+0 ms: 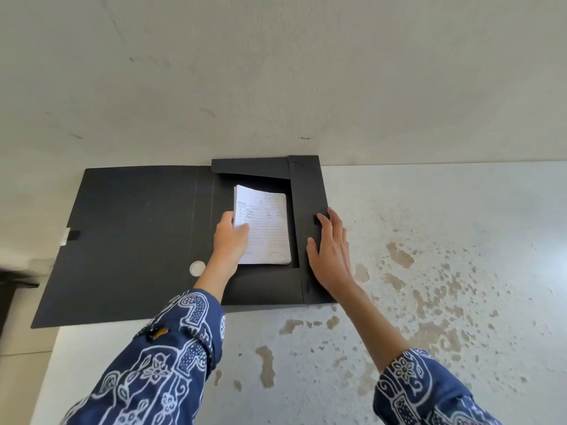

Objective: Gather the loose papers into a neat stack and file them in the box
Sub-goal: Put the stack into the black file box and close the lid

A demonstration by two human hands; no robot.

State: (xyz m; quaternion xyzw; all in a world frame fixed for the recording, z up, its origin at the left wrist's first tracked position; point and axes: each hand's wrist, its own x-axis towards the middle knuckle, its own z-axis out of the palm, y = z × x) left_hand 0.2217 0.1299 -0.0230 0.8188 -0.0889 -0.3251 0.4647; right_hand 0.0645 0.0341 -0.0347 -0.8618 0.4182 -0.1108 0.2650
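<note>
head view: the open lid (129,237) is spread flat at left; the paper stack (265,231) is gripped along its left edge by the left hand (230,240) inside the black box file (260,289). light, floppy sheets are best pinched edgewise. the right hand (329,256) is laid flat, fingers (325,222) released, on the side flap (306,191).

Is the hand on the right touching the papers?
Apart. In the head view, the right hand lies flat on the black box's side flap, with a dark strip of box showing between it and the paper stack.
</note>
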